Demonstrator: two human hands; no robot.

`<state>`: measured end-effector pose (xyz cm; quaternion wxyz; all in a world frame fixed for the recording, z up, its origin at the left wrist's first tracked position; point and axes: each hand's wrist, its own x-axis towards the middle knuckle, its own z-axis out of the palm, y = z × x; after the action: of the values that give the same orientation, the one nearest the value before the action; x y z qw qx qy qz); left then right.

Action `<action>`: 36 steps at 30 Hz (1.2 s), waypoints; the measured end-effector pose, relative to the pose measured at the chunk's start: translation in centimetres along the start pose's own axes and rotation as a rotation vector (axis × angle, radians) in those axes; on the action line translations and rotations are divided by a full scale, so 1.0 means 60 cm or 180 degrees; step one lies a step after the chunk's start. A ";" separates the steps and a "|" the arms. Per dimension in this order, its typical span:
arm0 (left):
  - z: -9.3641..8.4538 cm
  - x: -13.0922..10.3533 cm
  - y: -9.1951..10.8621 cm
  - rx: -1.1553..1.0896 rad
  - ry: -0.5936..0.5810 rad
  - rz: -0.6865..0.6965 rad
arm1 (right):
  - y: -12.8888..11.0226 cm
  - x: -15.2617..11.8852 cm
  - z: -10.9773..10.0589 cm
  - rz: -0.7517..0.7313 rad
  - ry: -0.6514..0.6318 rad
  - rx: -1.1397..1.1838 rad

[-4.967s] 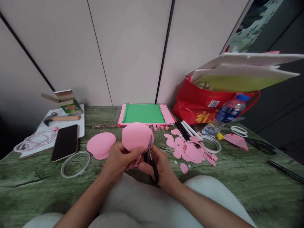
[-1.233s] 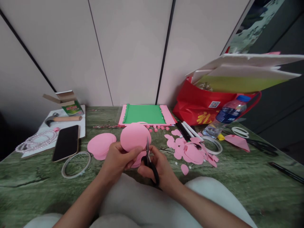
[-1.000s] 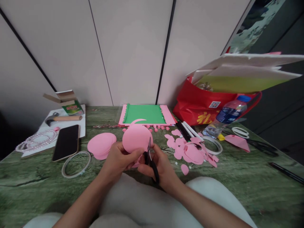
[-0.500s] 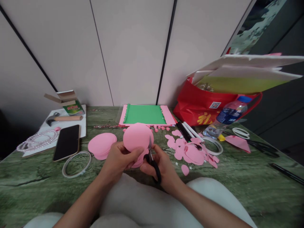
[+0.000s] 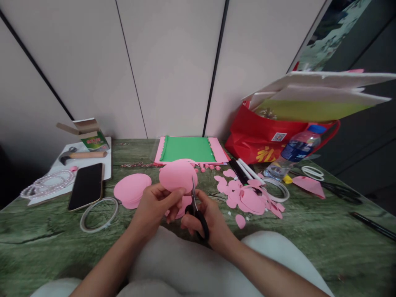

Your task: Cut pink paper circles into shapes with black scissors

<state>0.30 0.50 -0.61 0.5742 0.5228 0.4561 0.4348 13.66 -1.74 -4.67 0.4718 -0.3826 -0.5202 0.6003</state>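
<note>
The left hand (image 5: 154, 209) pinches a round pink paper disc (image 5: 176, 175) by its lower edge. The right hand (image 5: 212, 217) wraps its fingers around black-handled metal scissors (image 5: 194, 203), blades apparently meeting the disc's right edge. A gap separates this hand from pink paper scraps (image 5: 252, 200).

Looked dim and slightly grey overall, under soft, diffuse light of uncertain direction. Stayed brightest across the pale wall panels (image 5: 176, 70), then sank to near black at the far left edge and to gloom over the dark panels (image 5: 368, 123) on the right. Cast faint, soft-edged shadows on the green tabletop (image 5: 31, 255), deepest low at the left, close to the lap. Put small highlights on the bottle (image 5: 297, 148) and the scissors (image 5: 193, 196). Leaned and stretched toward the margins, visibly in the wall seams (image 5: 214, 70) and white boards (image 5: 337, 79). Appeared mildly soft throughout, blurring the tabletop's grain near the bottom.
</note>
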 end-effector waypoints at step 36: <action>-0.009 0.005 -0.004 0.0038 0.0175 0.0041 | -0.004 0.006 -0.003 0.0179 0.0261 0.0099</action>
<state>-0.17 0.91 -0.88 0.5555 0.5170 0.4709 0.4499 13.78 -1.33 -4.45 0.4815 -0.4140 -0.4801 0.6052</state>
